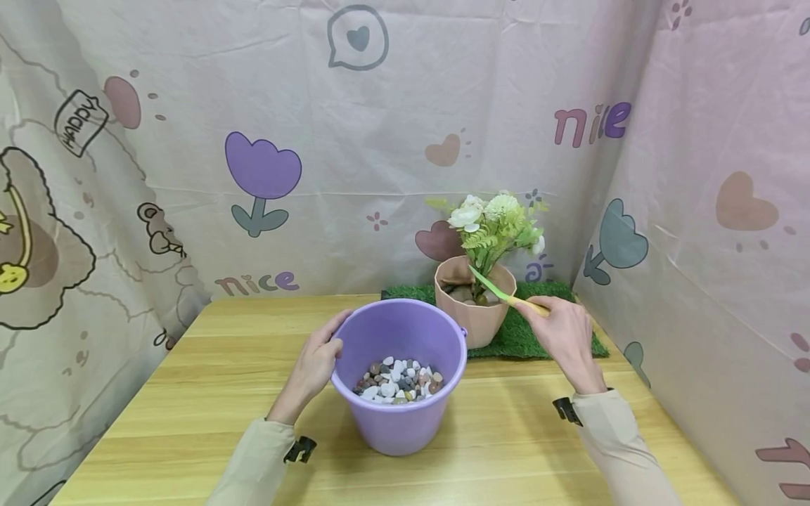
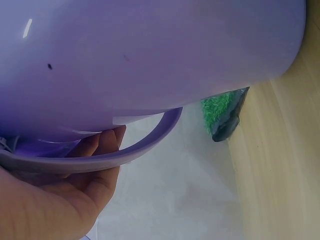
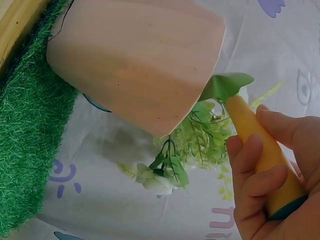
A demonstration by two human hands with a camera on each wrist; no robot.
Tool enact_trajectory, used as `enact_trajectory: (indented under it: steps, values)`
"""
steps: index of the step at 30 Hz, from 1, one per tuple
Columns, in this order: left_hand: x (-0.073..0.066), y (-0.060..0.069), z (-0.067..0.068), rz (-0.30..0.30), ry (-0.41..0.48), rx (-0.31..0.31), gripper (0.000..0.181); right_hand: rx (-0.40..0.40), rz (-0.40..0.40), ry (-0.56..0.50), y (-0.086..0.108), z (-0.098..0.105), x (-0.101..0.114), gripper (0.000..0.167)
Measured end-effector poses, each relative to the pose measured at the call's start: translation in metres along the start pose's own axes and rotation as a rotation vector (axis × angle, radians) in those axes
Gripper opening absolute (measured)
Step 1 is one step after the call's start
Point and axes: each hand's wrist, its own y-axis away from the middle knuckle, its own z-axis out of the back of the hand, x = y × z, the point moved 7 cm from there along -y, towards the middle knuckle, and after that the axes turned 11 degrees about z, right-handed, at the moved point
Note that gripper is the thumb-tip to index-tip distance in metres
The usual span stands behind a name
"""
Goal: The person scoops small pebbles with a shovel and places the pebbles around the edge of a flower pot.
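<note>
At the middle of the table a purple bucket (image 1: pixel 401 427) stands with many small pebbles (image 1: pixel 395 383) in its bottom. My left hand (image 1: pixel 314 365) grips the bucket's left rim; in the left wrist view its fingers (image 2: pixel 102 187) pass by the bucket's handle (image 2: pixel 150 144). The right hand (image 1: pixel 565 337) holds a small garden trowel by its yellow handle (image 3: pixel 267 155), the green blade (image 1: pixel 487 284) over the mouth of a pink flowerpot (image 1: pixel 471 329). White flowers with green leaves (image 1: pixel 496 221) rise from the pot, and larger stones (image 1: pixel 460 292) lie inside it. The blade's far part is hidden in the right wrist view.
Under the flowerpot lies a green artificial turf mat (image 1: pixel 538 344) at the table's back right. The wooden table (image 1: pixel 209 393) meets printed cloth (image 1: pixel 380 140) hanging at the back and both sides.
</note>
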Motion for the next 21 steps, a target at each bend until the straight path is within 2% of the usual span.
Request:
enact_trajectory:
  steps: [8, 14, 21]
  values:
    - [-0.001, 0.000, 0.000, 0.002, -0.001, 0.003, 0.069, 0.021, 0.020, -0.099, 0.001, -0.005, 0.008, 0.028]
    - [-0.001, 0.000, -0.001, 0.002, 0.000, 0.005, 0.069, 0.049, 0.039, -0.235, -0.001, -0.007, 0.022, 0.029]
    - [0.000, 0.000, 0.000, -0.003, -0.001, -0.001, 0.069, 0.126, 0.158, -0.319, -0.011, -0.004, 0.056, 0.022]
